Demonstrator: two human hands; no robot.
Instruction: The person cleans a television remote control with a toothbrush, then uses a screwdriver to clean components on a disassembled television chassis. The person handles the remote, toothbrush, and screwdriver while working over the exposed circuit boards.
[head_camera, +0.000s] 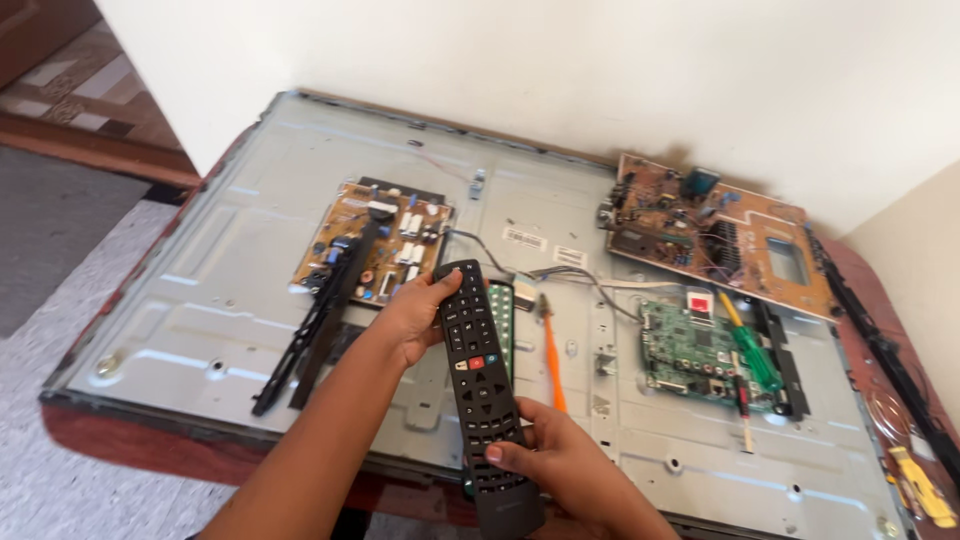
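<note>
Both hands hold the black remote (483, 385) above the opened TV back (240, 250): left hand (415, 318) clamped near its top, right hand (560, 455) closed on its lower half (still unopened, boards exposed behind).

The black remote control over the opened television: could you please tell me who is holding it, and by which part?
Both hands hold the black remote control: the left hand grips its upper end, and the right hand holds its lower part, thumb on the buttons.

both forearms bare, no sleeves, rings or watch.
</note>
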